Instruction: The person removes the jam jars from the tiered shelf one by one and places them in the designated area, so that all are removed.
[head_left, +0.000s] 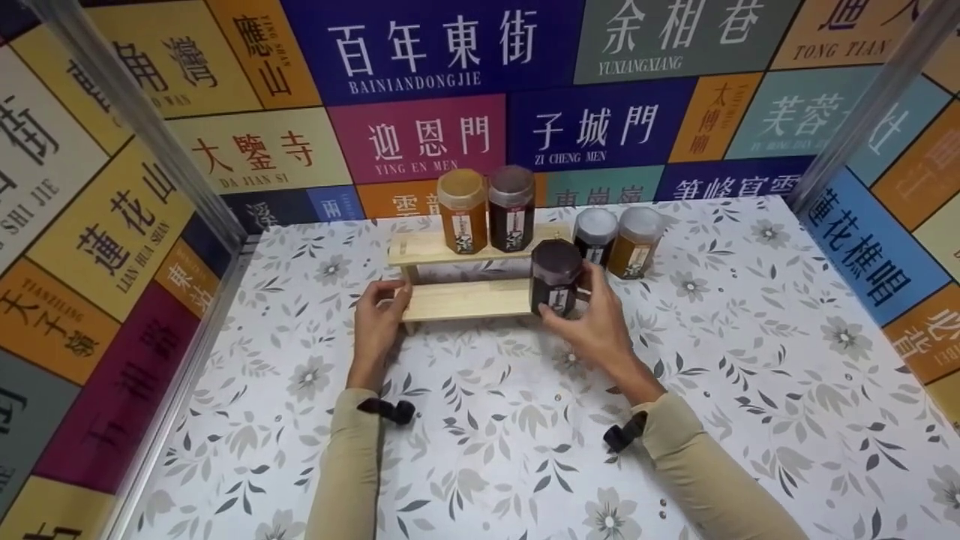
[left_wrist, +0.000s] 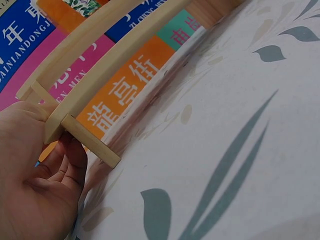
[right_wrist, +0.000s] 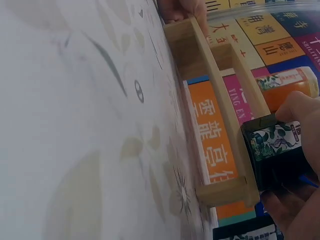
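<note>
A two-tier wooden rack stands on the table. My left hand grips the left end of its lower shelf; in the left wrist view the hand has its fingers curled under the rack's end. With my right hand I hold a dark jar at the right end of the lower shelf. The right wrist view shows the dark jar between the thumb and fingers of that hand, against the shelf edge. An amber jar and a dark red jar stand on the upper shelf.
Behind and right of the rack, a dark jar and an amber jar stand side by side on the flowered tabletop. Panels with printed characters rise behind the table and at both sides.
</note>
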